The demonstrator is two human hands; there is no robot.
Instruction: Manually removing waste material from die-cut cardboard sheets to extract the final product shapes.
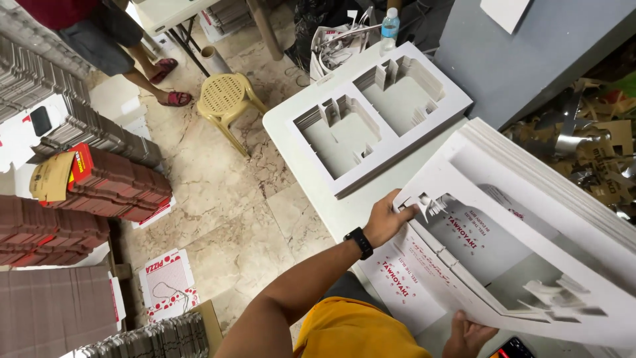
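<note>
My left hand (389,219), with a black watch on the wrist, grips the near left edge of a thick stack of white die-cut cardboard sheets (530,219) tilted up off the table. My right hand (467,335) holds the same stack from underneath at its bottom edge. The stack has rectangular cut-out windows with loose tabs, and printed flat box blanks with red lettering (424,265) show through and beneath it. A second white cut-out frame stack (344,176) lies flat on the white table (291,129) just beyond my left hand.
A plastic water bottle (389,28) stands at the table's far edge. A beige plastic stool (225,96) is on the tiled floor. Stacks of brown and red flat boxes (106,179) line the left. Another person's legs (142,69) stand at top left. Cardboard scraps (596,152) pile at right.
</note>
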